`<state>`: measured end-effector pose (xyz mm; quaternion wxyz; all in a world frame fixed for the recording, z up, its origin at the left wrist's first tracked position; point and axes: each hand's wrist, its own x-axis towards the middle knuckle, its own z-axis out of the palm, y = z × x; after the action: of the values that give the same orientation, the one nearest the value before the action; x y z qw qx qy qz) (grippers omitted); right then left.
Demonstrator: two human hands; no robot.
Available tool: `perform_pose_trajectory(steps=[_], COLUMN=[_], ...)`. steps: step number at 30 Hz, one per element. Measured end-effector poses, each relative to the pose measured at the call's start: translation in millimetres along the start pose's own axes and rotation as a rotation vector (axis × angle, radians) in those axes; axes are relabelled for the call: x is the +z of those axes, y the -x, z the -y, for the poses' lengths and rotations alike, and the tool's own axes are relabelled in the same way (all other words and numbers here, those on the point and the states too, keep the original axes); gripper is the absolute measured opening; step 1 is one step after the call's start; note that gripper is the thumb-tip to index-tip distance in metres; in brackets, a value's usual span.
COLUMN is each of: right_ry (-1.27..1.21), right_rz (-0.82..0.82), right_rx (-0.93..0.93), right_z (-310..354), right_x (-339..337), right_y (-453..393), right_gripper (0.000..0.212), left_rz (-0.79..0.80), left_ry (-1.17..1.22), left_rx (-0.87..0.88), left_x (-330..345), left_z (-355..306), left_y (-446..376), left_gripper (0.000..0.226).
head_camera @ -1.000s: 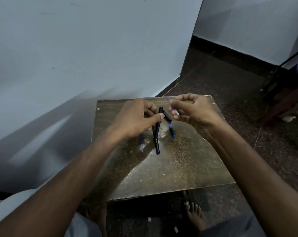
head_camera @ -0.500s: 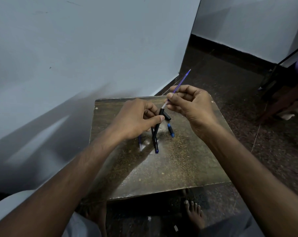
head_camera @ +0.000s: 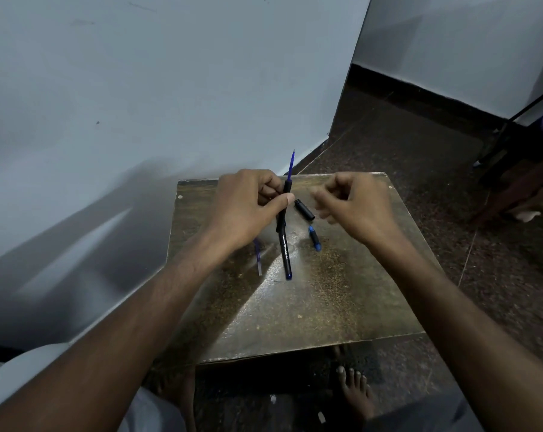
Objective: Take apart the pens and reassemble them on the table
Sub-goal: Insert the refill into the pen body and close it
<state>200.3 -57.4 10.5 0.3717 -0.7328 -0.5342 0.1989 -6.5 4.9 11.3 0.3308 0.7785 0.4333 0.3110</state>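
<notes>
Pale walls and a dark floor frame a small worn table (head_camera: 295, 307) where pens are coming apart. At centre, the left hand (head_camera: 248, 207) pinches a black pen barrel (head_camera: 284, 232) between thumb and curled fingers, its long axis running roughly 12 to 6 o'clock, a blue refill (head_camera: 291, 165) jutting from the top end. At 3 o'clock, just beside the barrel and the nearer hand to the loose parts, the right hand (head_camera: 354, 207) hovers blurred, fingers loosely curled, apparently holding nothing. A black cap (head_camera: 304, 209) and a blue end piece (head_camera: 314, 238) lie between them on the table; a second refill (head_camera: 258, 257) rests at 7 o'clock.
</notes>
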Motion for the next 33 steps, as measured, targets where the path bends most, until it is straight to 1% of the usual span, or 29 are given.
perform_pose_trajectory(steps=[1, 2, 3, 5, 7, 9, 11, 13, 15, 16, 18, 20, 22, 25, 28, 33], right_ry=[0.17, 0.28, 0.33, 0.389, 0.419, 0.437, 0.452, 0.354, 0.067, -0.123, -0.45, -0.649, -0.712, -0.67, -0.629, -0.623], right_rz=[0.021, 0.052, 0.096, 0.167, 0.203, 0.221, 0.252, 0.288, 0.268, 0.224, 0.081, -0.054, -0.114, -0.134, -0.183, -0.194], right_rx=[-0.01, -0.001, 0.028, 0.075, 0.108, 0.138, 0.129, 0.123, 0.12, 0.109, 0.063, 0.0, -0.064, -0.101, -0.093, -0.119], right_z=[-2.7, -5.0, -6.5, -9.6, -11.4, -9.9, -7.8, -5.7, -1.3, 2.0, 8.2, 13.0, 16.0, 17.5, 16.7, 15.7], right_x=[0.4, 1.9, 3.9, 8.1, 12.7, 14.5, 12.6, 8.7, 3.3, 0.8, -4.5, -8.9, -11.0, -8.4, -3.9, -2.9], right_y=[1.0, 2.4, 4.0, 6.5, 7.1, 6.8, 6.5, 6.4, 6.6, 6.4, 5.2, 3.8, 3.2, 4.9, 6.1, 4.9], right_gripper=[0.02, 0.022, 0.023, 0.024, 0.026, 0.022, 0.016, 0.009, 0.003, 0.003, 0.001, 0.009, 0.014, 0.019, 0.026, 0.025], left_rz=[-0.018, -0.027, -0.028, -0.02, -0.007, 0.002, 0.008, 0.013, 0.027, 0.037, 0.062, 0.092, 0.108, 0.123, 0.153, 0.193], left_ry=[0.004, 0.003, 0.0, -0.003, 0.002, 0.006, 0.006, 0.006, 0.005, 0.002, -0.007, -0.023, -0.04, -0.036, -0.014, -0.016], left_rx=[0.004, 0.008, 0.011, 0.01, 0.004, 0.009, 0.013, 0.013, 0.014, 0.018, 0.041, 0.062, 0.075, 0.082, 0.09, 0.12], left_x=[-0.2, -0.2, -0.5, -0.1, 0.7, 1.8, 2.6, 2.4, 2.9, 3.4, 5.0, 6.9, 8.1, 9.6, 10.1, 8.7], left_z=[-0.2, -0.3, -0.7, -1.3, -1.6, -2.0, -2.0, -0.8, -0.1, 0.3, 0.1, 0.6, 1.9, 3.2, 1.3, -3.2], left_y=[0.0, -0.2, -0.3, -0.8, -0.8, -0.8, -1.2, -1.4, -1.4, -1.2, -0.5, 0.3, 0.4, 0.1, 0.9, 3.4], left_gripper=[0.012, 0.014, 0.015, 0.015, 0.015, 0.014, 0.012, 0.011, 0.008, 0.006, 0.006, 0.006, 0.007, 0.009, 0.008, 0.018])
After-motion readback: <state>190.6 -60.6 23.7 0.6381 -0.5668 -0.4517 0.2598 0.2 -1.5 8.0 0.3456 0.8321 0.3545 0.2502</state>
